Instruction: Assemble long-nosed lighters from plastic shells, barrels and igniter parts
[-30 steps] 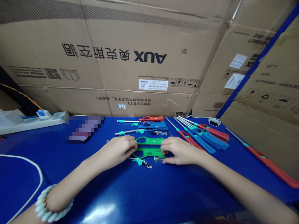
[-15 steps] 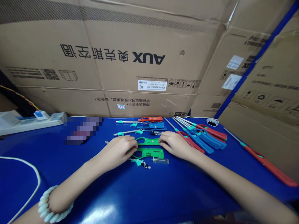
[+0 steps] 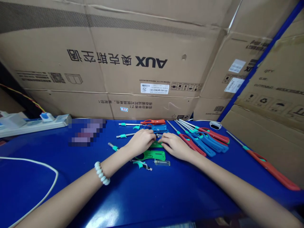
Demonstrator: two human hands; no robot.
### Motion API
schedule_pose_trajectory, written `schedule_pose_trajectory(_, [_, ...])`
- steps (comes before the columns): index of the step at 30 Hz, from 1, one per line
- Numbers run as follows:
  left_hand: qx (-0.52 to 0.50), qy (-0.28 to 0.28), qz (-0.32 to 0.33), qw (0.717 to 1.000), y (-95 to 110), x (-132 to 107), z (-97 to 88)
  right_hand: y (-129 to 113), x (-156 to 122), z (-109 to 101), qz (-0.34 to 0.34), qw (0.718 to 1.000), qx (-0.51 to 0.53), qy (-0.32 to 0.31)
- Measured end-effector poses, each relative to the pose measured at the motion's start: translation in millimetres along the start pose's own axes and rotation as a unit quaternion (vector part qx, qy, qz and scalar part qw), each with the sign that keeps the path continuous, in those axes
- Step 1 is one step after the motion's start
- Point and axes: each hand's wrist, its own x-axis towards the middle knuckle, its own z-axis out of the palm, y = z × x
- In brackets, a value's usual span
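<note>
My left hand [image 3: 142, 141] and my right hand [image 3: 174, 145] meet over the farther green lighter shell [image 3: 157, 144], fingers curled down onto it and hiding most of it. What the fingertips pinch is hidden. The nearer green shell [image 3: 152, 155] lies just in front of them. A small clear tube [image 3: 162, 162] and a teal trigger piece with a wire [image 3: 142, 164] lie at its front edge. A metal rod with a teal collar [image 3: 113, 147] rests left of my left wrist.
Blue and red shells with metal rods [image 3: 152, 125] lie behind my hands. Several finished long lighters [image 3: 204, 137] are piled at the right, one red lighter [image 3: 268, 166] apart. Cardboard boxes [image 3: 114, 60] wall the back and right. A power strip [image 3: 33, 123] and white cable [image 3: 47, 193] lie left.
My left hand left the nearer green shell and moved up and right to the farther one, next to my right hand. The right hand barely shifted.
</note>
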Motion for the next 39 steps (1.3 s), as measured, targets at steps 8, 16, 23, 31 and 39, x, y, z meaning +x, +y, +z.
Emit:
schedule_pose_trajectory(8, [-0.024, 0.001, -0.006, 1.0, -6.5, 8.6, 11.9, -6.0, 0.0, 4.9, -0.035, 0.999, -0.017, -0.021])
schedule_pose_trajectory(16, [-0.033, 0.006, -0.003, 0.999, -8.9, 7.5, 16.0, -0.9, 1.0, 5.7, -0.033, 0.999, 0.004, 0.009])
schedule_pose_trajectory(23, [-0.032, 0.001, 0.035, 0.999, -8.8, 9.5, 11.4, 6.5, 7.1, 11.2, 0.009, 0.999, -0.038, 0.009])
schedule_pose_trajectory(31, [-0.02, -0.018, 0.077, 0.997, -10.9, 17.1, 13.1, 7.4, 9.9, 7.4, -0.006, 0.997, -0.075, -0.01])
schedule_pose_trajectory(39, [0.008, -0.032, 0.097, 0.995, -7.8, 20.9, 12.4, 9.8, 12.3, 8.3, -0.051, 0.988, -0.142, -0.028])
